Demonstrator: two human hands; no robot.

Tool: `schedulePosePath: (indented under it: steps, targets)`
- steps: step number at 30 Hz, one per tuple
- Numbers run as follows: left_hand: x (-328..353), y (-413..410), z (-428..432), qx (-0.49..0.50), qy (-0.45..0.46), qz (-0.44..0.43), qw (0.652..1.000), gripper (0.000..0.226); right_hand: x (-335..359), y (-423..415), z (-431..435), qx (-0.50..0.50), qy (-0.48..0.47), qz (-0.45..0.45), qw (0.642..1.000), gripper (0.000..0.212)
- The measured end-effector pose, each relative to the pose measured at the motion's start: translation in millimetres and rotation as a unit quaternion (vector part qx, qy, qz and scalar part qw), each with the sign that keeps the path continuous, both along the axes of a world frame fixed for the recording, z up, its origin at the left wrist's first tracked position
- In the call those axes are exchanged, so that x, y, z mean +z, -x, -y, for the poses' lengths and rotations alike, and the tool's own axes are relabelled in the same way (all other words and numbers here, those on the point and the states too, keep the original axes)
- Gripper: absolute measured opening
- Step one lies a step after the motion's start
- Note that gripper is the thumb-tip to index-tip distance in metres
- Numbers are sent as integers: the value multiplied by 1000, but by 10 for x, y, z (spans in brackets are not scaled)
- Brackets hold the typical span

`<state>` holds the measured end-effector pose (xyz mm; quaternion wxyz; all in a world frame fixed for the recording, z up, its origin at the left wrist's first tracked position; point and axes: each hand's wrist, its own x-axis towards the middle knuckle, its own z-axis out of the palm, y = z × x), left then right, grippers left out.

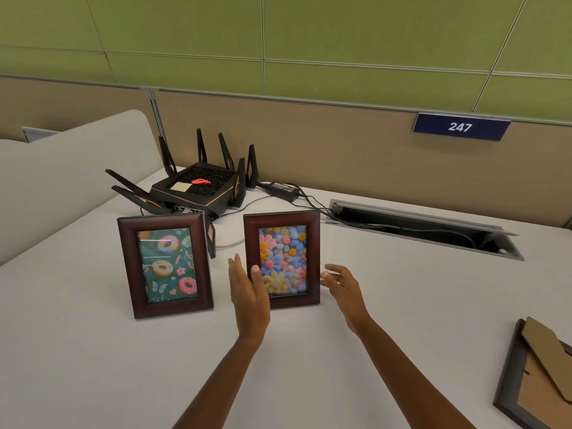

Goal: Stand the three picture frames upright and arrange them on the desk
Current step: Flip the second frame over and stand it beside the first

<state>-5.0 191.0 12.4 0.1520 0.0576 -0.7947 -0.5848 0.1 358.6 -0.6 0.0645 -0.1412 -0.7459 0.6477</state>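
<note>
Hands open, holding nothing: left hand (248, 294), right hand (342, 287) | flower frame (282, 258) upright between them | donut frame (165, 266) upright left of both | third frame (534, 376) face-down on tabletop (402, 289), far right

1. The third frame (537, 374) lay face down at the right edge, which cut off its right side and lower corner; its picture could not be seen.
2. The left hand (249, 292) covered the flower frame's (282, 258) lower left corner.
3. The doughnut frame (165, 266) hid the router's (195, 188) front left part.
4. Both frames' back stands were hidden behind them.
5. Both forearms ran off the bottom edge.
6. The cables (312, 202) vanished into the dark cable slot (427, 227); its inside was unreadable.
7. The right fingers (329, 275) were blurred, so contact with the frame was unclear.
</note>
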Motion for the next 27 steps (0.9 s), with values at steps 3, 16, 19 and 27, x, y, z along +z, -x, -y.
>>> schedulePosePath:
  steps: [3,16,19,27]
  targets:
    - [-61,-219,-57,-21,108,-84,990,65,-75,-195,-112,-20,-7,6,1000,27]
    - [-259,-824,-699,-307,313,-83,895,83,-98,-1034,-585,-94,-275,-8,957,20]
    - [-288,-900,-901,-356,358,-45,862,93,-95,-1271,-790,-121,-326,-3,938,21]
    - [-301,-1173,-1569,-450,358,2,818,56,-57,-1932,-1401,-206,-433,33,877,24]
